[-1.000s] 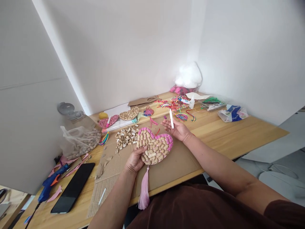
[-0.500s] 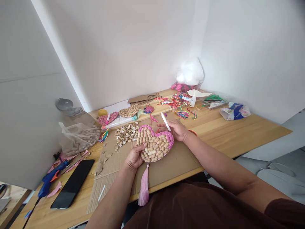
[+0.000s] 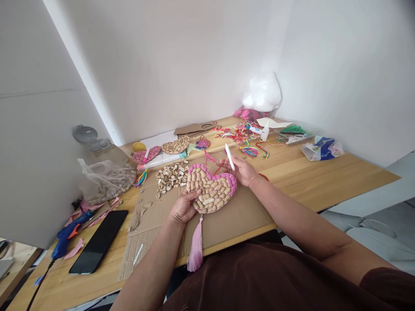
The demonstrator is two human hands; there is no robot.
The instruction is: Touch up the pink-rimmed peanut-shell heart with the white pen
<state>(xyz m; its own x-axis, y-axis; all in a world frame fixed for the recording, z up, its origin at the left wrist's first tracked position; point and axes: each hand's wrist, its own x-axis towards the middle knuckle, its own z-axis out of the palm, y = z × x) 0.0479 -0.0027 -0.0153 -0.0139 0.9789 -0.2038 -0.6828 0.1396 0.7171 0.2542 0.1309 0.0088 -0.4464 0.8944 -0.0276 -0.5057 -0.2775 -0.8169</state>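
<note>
Head view. Peanut-shell heart (image 3: 210,188) with pink border held tilted above the cardboard sheet (image 3: 240,218), pink tassel (image 3: 195,247) hanging from its lower tip toward the table edge. Left hand (image 3: 183,209) clamped on the heart's lower left rim, thumb on top. Right hand (image 3: 241,170) just beyond the heart's upper right lobe, fingers closed around a white marker pen (image 3: 229,157), tip pointing up and away. Loose peanut shells (image 3: 170,176) heaped just left of the heart; bag of peanuts (image 3: 105,181) farther left. Blue glue gun (image 3: 66,237) and black phone (image 3: 97,242) near the left table edge, well apart from both hands. Coloured cords (image 3: 241,136) at the back.

Judgement: colouring or edging of the heart in hand. Next move calls for steady support from the left hand and the pen turned tip-down onto a shell.
</note>
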